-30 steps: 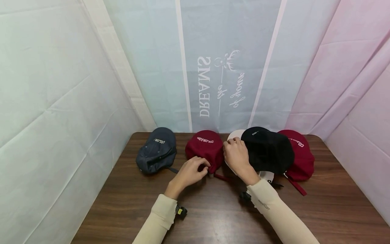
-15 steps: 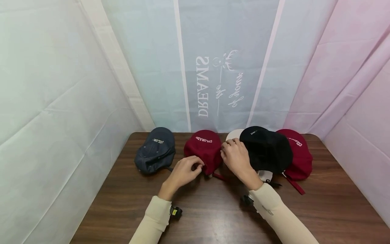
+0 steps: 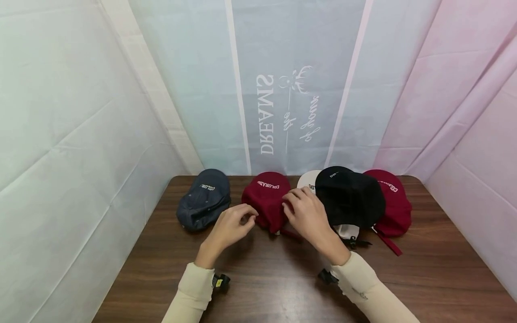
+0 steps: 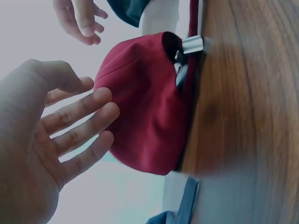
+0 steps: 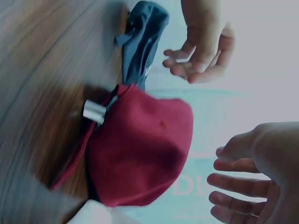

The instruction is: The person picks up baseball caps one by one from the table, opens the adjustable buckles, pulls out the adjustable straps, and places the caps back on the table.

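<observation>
A maroon baseball cap [image 3: 266,199] lettered COLORADO lies at the table's back, between both hands. Its strap with a metal buckle [image 5: 94,112] trails on the near side. My left hand [image 3: 232,224] hovers at the cap's left, fingers loosely bent and holding nothing; in the left wrist view the fingertips [image 4: 108,112] overlap the cap's crown. My right hand [image 3: 307,213] is raised at the cap's right, also holding nothing, its fingers [image 5: 238,186] spread apart from the cap in the right wrist view.
A dark blue cap [image 3: 206,197] lies at the left. To the right, a black cap [image 3: 351,199] overlaps a white cap [image 3: 308,178] and a second maroon cap [image 3: 393,206], whose strap hangs forward. Fabric walls enclose the wooden table [image 3: 278,287] at the back and sides.
My left hand has moved left, away from the maroon cap's strap end. My right hand has shifted slightly left and down, uncovering more of the white cap. The caps stay put.
</observation>
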A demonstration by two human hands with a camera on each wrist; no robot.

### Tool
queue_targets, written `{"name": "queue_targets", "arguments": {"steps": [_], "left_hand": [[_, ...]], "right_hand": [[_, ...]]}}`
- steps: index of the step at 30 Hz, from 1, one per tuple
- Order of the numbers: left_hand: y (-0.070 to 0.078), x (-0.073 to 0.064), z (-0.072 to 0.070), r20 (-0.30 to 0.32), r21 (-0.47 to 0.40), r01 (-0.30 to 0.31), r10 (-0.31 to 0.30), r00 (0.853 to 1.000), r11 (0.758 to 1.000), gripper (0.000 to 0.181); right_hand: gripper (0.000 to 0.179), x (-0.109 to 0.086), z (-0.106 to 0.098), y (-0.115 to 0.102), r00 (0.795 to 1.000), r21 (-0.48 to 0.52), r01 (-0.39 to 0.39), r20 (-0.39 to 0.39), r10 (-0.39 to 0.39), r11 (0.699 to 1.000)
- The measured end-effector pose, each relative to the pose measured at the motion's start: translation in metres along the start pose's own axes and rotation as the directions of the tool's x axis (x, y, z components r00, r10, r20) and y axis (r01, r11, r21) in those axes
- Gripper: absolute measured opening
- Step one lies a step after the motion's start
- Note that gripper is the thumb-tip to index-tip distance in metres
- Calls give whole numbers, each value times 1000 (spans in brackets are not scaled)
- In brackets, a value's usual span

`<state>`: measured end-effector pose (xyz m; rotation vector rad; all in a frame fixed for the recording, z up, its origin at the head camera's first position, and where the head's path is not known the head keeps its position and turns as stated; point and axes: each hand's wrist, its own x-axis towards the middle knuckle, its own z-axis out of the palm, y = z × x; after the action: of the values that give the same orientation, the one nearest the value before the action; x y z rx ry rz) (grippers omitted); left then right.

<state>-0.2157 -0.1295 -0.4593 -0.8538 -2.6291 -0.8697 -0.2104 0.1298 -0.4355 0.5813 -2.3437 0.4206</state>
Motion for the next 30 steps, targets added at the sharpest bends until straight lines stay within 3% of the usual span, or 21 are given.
{"name": "queue_targets", "arguments": {"steps": [6,13,25,30], "left_hand": [[-6,-5,-12,-42,32,-25,26,999,999,11],[-17,-17,-26,-96,58,-9,15,995,998,13],[-37,-36,-47,-198,143,24,5,980,989,13],[-45,-38,-57,-216,175,4,35,976,984,14]], "right_hand": [[14,1,-3,-17,998,47,66,13,-67,997],[15,2,4,-37,990,104,138,29,-141,985],[13,9,24,-66,977,211,177,82,-198,961],[10,17,38,-78,966,214,191,131,-222,958]]}}
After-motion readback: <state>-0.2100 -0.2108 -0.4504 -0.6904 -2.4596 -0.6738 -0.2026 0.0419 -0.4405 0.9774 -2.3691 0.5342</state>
